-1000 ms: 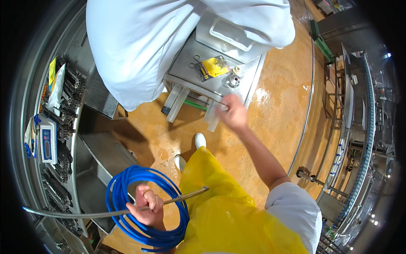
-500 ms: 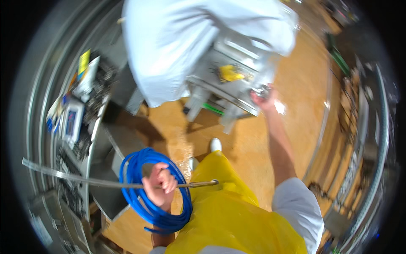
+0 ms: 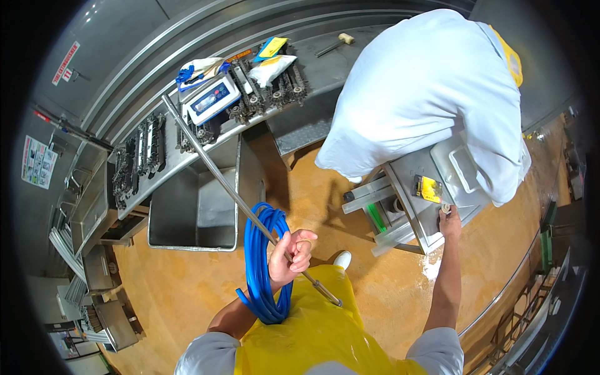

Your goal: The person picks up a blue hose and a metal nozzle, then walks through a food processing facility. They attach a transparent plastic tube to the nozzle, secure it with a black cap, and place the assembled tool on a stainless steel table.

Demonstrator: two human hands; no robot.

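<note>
My left hand [image 3: 289,256] is closed round a long thin metal rod [image 3: 215,169], which slants from the steel counter's edge down to the yellow apron [image 3: 312,325]. A coil of blue hose [image 3: 261,269] hangs round my left wrist. My right hand [image 3: 450,223] reaches forward to the top of a metal cart [image 3: 415,209]. Its fingers are closed at a small pale, shiny piece too small to name. Just beyond them a small black and yellow item [image 3: 429,189] lies on the cart. Beside that stands a clear plastic container [image 3: 459,165].
Another person in a white coat [image 3: 425,87] bends over the cart's far side. At the left, a steel counter [image 3: 181,164] carries dark metal chain-like parts [image 3: 140,153], a white scale [image 3: 212,98] and bags. Below it stands a deep steel tub [image 3: 206,194].
The view has turned, and the cart and co-worker now appear farther right. The rod slants more steeply. My right hand, which held something shiny beside the cart, is now over its top.
</note>
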